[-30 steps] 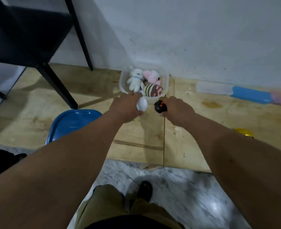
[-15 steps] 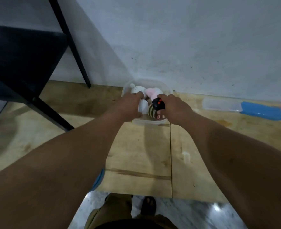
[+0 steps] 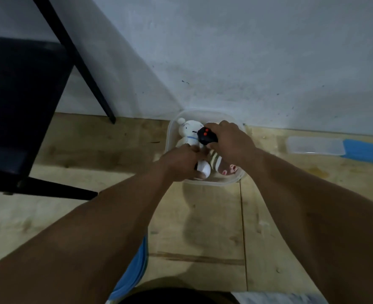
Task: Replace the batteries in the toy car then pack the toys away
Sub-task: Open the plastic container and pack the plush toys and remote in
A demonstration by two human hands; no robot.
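Observation:
A clear plastic tub (image 3: 205, 182) stands on the wooden floor against the wall. Inside lie a white plush rabbit (image 3: 188, 133) and a striped brown plush (image 3: 219, 163). My left hand (image 3: 181, 162) grips a small white toy (image 3: 203, 170) low over the tub's near side. My right hand (image 3: 230, 141) holds a black remote control with red buttons (image 3: 207, 136) above the rabbit. Both hands are within the tub's rim. The toy car itself cannot be told apart from the white toy.
A black chair (image 3: 16, 106) stands at left, one leg (image 3: 86, 69) near the tub. A clear lid (image 3: 316, 145) and a blue strip (image 3: 367, 151) lie at right by the wall. A blue lid (image 3: 132, 275) shows under my left forearm.
Both hands have moved forward from in front of the tub to inside it, carrying the white toy and the black remote. The camera has leaned closer.

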